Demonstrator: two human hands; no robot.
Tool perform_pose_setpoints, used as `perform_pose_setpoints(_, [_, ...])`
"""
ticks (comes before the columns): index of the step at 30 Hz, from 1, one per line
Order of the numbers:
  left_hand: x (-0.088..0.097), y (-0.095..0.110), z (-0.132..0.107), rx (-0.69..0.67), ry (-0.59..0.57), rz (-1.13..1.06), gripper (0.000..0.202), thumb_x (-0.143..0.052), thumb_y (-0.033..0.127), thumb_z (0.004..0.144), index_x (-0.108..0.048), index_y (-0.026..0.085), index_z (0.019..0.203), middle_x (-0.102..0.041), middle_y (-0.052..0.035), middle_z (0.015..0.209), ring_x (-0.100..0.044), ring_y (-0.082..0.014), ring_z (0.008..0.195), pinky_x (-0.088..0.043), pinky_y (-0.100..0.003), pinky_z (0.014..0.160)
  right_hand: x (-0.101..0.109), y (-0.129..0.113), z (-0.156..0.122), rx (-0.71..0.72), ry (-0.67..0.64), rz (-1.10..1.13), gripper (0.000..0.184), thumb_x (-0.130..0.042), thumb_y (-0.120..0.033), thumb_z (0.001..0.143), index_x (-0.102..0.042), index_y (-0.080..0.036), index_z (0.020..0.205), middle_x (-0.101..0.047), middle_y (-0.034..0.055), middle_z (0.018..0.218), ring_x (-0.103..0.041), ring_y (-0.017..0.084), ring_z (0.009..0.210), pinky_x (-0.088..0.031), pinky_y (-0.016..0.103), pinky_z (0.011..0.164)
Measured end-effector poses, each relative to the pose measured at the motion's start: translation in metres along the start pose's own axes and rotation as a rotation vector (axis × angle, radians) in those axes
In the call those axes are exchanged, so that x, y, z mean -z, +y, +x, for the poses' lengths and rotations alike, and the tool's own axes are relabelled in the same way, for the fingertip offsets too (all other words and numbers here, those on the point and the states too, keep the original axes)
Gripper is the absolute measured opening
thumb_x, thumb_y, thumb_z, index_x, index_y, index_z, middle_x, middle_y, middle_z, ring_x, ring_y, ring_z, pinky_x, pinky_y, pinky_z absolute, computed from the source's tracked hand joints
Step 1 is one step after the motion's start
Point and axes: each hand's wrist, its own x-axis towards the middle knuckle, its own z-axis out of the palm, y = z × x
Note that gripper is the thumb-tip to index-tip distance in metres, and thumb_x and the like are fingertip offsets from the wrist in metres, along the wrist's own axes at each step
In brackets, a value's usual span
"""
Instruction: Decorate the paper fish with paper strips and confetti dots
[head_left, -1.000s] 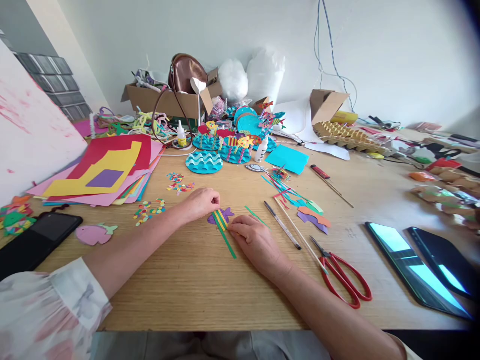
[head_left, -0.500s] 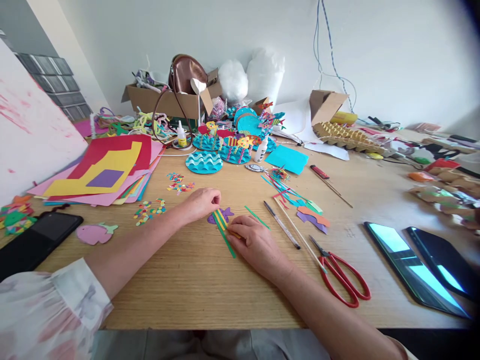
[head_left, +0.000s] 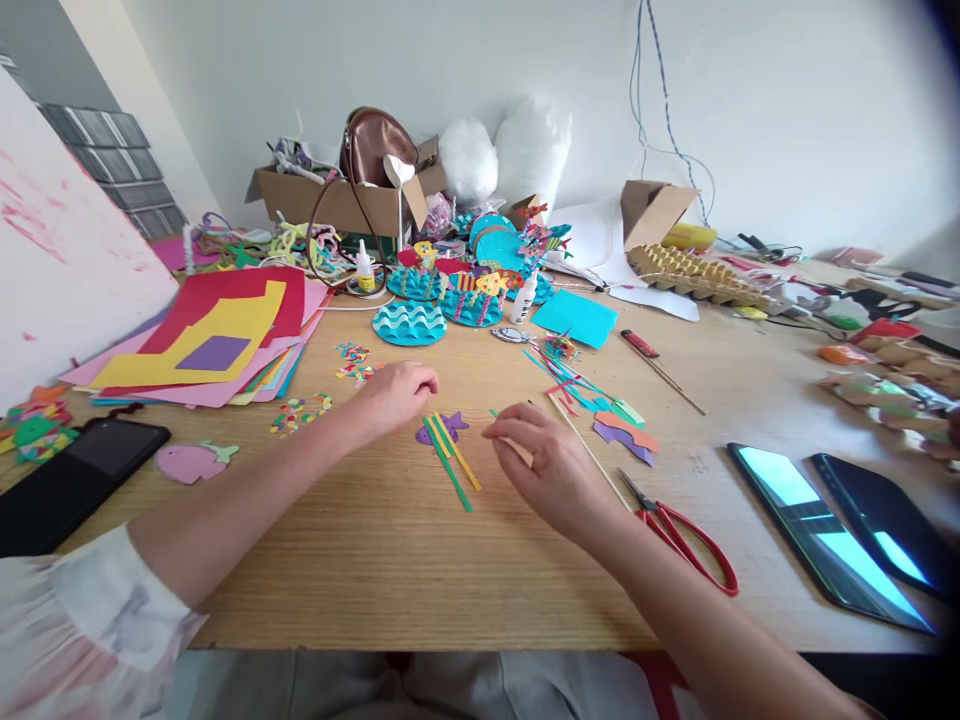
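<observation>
A purple paper fish (head_left: pixel 453 424) lies flat on the table, with yellow strips (head_left: pixel 463 458) and a green strip (head_left: pixel 448 470) slanting across it and past its lower edge. My left hand (head_left: pixel 401 393) hovers just above and left of the fish, its fingers curled in and nothing visible in them. To the right of the strips, my right hand (head_left: pixel 551 465) is raised with fingers partly stretched and a gap between thumb and forefinger. It holds nothing that I can see. Another green strip and a pen are mostly hidden behind it.
Red-handled scissors (head_left: pixel 694 545) and a thin stick (head_left: pixel 589 450) lie near my right forearm. Farther right are two phones (head_left: pixel 817 540). Coloured sheets (head_left: pixel 225 310), a pink paper fish (head_left: pixel 193 461) and small confetti pieces (head_left: pixel 298 412) are on the left. Glue bottles (head_left: pixel 523 298) stand behind.
My right hand has let go of the yellow strip and moved right, over the pen and loose green strip. My left hand has come off the strips' upper ends, slightly up and left.
</observation>
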Motion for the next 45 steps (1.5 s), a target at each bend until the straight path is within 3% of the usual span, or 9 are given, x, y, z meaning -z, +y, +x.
perform_pose_setpoints(3, [-0.003,0.013,-0.026,-0.222,-0.017,0.065,0.025,-0.039,0.008,0.081,-0.063,0.016,0.086,-0.064,-0.0044,0.084,-0.057,-0.0170,0.085,-0.044,-0.029,0.078,0.013,0.000,0.015,-0.093,-0.077,-0.070,0.025,-0.046,-0.009,0.076,-0.067,-0.019,0.083,-0.063,0.0028,0.084,-0.056,0.013,0.076,-0.040,0.023,0.068])
perform_pose_setpoints(5, [-0.011,0.025,-0.046,-0.380,0.016,0.080,0.025,-0.038,0.009,0.084,-0.060,0.015,0.095,-0.062,-0.0054,0.095,-0.054,-0.0178,0.095,-0.044,-0.031,0.083,0.015,0.000,0.028,-0.127,-0.198,-0.107,0.024,-0.047,-0.011,0.076,-0.068,-0.020,0.082,-0.064,0.0018,0.085,-0.057,0.012,0.075,-0.038,0.021,0.066])
perform_pose_setpoints(9, [-0.032,0.043,-0.076,-0.501,0.106,0.142,0.025,-0.035,0.011,0.087,-0.055,0.012,0.102,-0.059,-0.0092,0.105,-0.051,-0.0188,0.102,-0.043,-0.035,0.088,0.004,0.002,0.049,-0.122,-0.399,-0.162,0.023,-0.047,-0.018,0.077,-0.069,-0.021,0.081,-0.065,0.0020,0.085,-0.057,0.012,0.075,-0.037,0.021,0.062])
perform_pose_setpoints(14, [-0.042,0.050,-0.085,-0.501,0.111,0.162,0.024,-0.038,0.014,0.087,-0.051,0.012,0.108,-0.058,-0.0093,0.110,-0.052,-0.0203,0.102,-0.045,-0.035,0.085,-0.013,0.004,0.063,-0.072,-0.519,-0.123,0.025,-0.046,-0.017,0.073,-0.069,-0.020,0.082,-0.068,0.0008,0.081,-0.057,0.012,0.074,-0.036,0.020,0.061])
perform_pose_setpoints(25, [-0.046,0.049,-0.087,-0.480,0.088,0.147,0.024,-0.041,0.018,0.087,-0.049,0.013,0.110,-0.058,-0.0072,0.108,-0.050,-0.0191,0.103,-0.042,-0.035,0.084,-0.022,-0.001,0.071,-0.058,-0.622,-0.250,0.027,-0.044,-0.019,0.074,-0.070,-0.020,0.079,-0.067,0.0022,0.074,-0.054,0.011,0.064,-0.028,0.021,0.050])
perform_pose_setpoints(36, [-0.047,0.048,-0.087,-0.485,0.098,0.148,0.025,-0.042,0.017,0.087,-0.048,0.013,0.111,-0.057,-0.0079,0.110,-0.049,-0.0194,0.106,-0.042,-0.034,0.084,-0.025,-0.006,0.085,-0.071,-0.676,-0.263,0.027,-0.045,-0.017,0.071,-0.070,-0.018,0.082,-0.068,0.0031,0.077,-0.055,0.012,0.065,-0.030,0.021,0.051])
perform_pose_setpoints(45, [-0.048,0.049,-0.087,-0.478,0.103,0.148,0.023,-0.042,0.018,0.087,-0.049,0.013,0.108,-0.058,-0.0074,0.108,-0.049,-0.0186,0.104,-0.042,-0.033,0.084,-0.030,-0.003,0.098,-0.064,-0.633,-0.293,0.029,-0.045,-0.017,0.071,-0.070,-0.017,0.085,-0.069,0.0048,0.081,-0.057,0.013,0.069,-0.031,0.022,0.053])
